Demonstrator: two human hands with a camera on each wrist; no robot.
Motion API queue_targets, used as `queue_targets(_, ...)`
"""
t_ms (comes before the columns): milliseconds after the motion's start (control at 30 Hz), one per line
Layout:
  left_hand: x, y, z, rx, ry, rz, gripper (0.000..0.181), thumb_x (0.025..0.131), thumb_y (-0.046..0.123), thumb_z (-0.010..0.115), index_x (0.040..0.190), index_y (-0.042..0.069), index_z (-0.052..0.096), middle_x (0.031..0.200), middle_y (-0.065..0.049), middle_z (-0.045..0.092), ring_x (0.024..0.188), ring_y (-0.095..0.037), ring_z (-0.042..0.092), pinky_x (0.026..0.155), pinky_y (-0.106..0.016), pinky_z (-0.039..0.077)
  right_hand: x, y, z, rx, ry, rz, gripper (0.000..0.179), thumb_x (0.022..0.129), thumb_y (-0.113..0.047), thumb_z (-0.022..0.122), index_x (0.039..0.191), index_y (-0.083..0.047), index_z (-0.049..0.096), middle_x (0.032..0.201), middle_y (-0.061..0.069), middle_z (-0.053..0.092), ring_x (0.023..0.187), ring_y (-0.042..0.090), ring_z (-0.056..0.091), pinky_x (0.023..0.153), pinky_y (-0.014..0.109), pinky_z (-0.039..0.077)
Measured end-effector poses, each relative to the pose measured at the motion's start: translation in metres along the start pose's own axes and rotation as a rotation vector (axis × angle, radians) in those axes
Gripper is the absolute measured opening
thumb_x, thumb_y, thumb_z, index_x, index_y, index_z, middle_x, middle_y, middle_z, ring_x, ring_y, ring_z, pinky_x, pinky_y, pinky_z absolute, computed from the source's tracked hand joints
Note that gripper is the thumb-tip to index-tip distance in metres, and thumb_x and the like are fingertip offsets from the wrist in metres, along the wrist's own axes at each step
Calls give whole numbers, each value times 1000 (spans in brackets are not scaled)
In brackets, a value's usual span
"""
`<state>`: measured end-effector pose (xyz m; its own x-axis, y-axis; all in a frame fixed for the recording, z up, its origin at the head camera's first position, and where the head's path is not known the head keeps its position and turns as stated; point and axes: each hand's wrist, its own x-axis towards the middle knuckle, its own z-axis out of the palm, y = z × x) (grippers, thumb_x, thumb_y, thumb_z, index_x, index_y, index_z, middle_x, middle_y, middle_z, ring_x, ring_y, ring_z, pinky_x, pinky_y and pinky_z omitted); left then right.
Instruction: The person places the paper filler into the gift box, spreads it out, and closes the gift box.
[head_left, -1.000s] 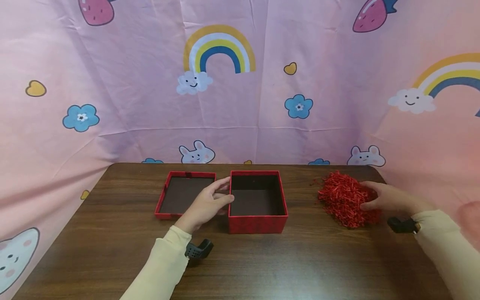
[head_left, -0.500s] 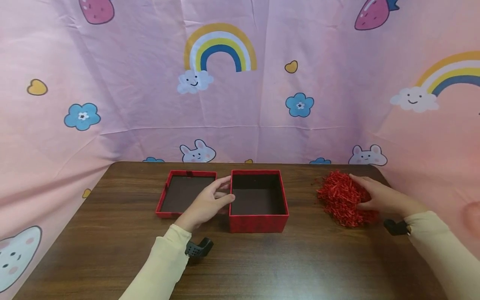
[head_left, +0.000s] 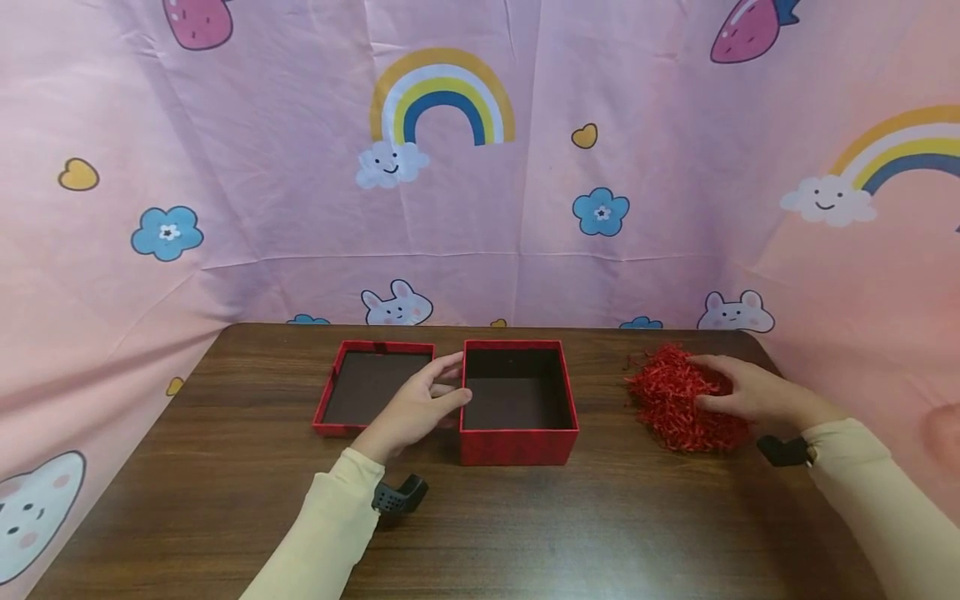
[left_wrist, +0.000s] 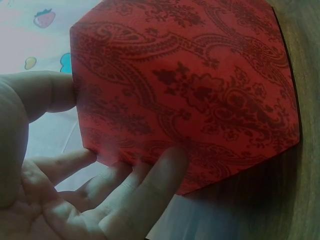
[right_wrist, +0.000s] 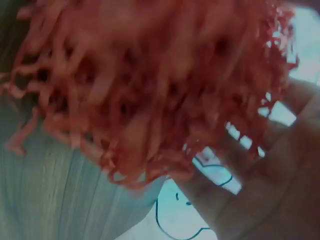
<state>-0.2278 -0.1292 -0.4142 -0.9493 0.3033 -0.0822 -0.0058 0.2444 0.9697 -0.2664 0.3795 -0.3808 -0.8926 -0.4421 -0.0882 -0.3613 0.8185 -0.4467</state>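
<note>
Just left of centre in the head view, my left hand [head_left: 412, 410] touches the left wall of a lidless red box [head_left: 517, 447], its fingers relaxed against that side. The left wrist view shows this wall's dark paisley pattern, with the fingertips [left_wrist: 172, 162] right at the surface. The box's dark inside holds nothing. On the right, my right hand [head_left: 750, 392] grips part of a heap of red shredded paper [head_left: 671, 396] between thumb and fingers. Crinkled strands cover much of its fingers in the right wrist view.
A red lid [head_left: 375, 387] lies inside up, left of the box and partly behind my left hand. All of it stands on a dark wooden table [head_left: 525, 533]. A pink patterned cloth [head_left: 300, 125] hangs behind and along the sides.
My right hand has moved left into the shredded paper and drawn its thumb and fingers closer together. The heap has shifted slightly left. My left hand and the box have stayed put.
</note>
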Motion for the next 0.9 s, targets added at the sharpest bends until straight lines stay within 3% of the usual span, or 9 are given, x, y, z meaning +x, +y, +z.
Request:
queue_targets(133, 0, 0, 0, 0, 3, -4, 71, 98, 23, 71, 160, 19, 36, 158, -16, 45, 129, -33, 59, 89, -48, 61, 3, -8, 4, 10, 9, 27, 87, 93, -44, 75, 156, 1, 34, 148, 33, 46, 133, 54, 45, 100, 75, 43)
queue_targets(267, 0, 1, 0, -6, 1, 0, 71, 99, 23, 71, 161, 18, 36, 158, -17, 44, 130, -34, 58, 89, -50, 61, 10, -13, 10, -60, 7, 47, 95, 89, -50, 78, 156, 1, 34, 149, 34, 46, 134, 56, 45, 103, 74, 41)
queue_targets(533, 0, 0, 0, -12, -10, 2, 71, 99, 24, 71, 160, 18, 36, 158, -18, 43, 132, -35, 56, 92, -54, 59, 17, -11, 8, -174, -2, 25, 62, 91, -19, 78, 141, 8, 54, 135, 34, 59, 125, 54, 56, 102, 68, 46)
queue_targets(767, 0, 2, 0, -14, -5, -7, 70, 99, 23, 71, 160, 19, 36, 157, -18, 45, 131, -35, 57, 91, -51, 60, 18, -11, -4, -216, 76, -10, 36, 89, -17, 78, 117, 3, 70, 113, 21, 69, 106, 43, 65, 92, 63, 52)
queue_targets(900, -1, 1, 0, -19, -1, -10, 71, 99, 22, 71, 160, 18, 36, 157, -18, 45, 130, -34, 58, 88, -49, 61, 18, -14, -11, -185, 96, -19, 33, 89, -14, 79, 116, 3, 70, 109, 17, 72, 99, 34, 67, 86, 56, 56)
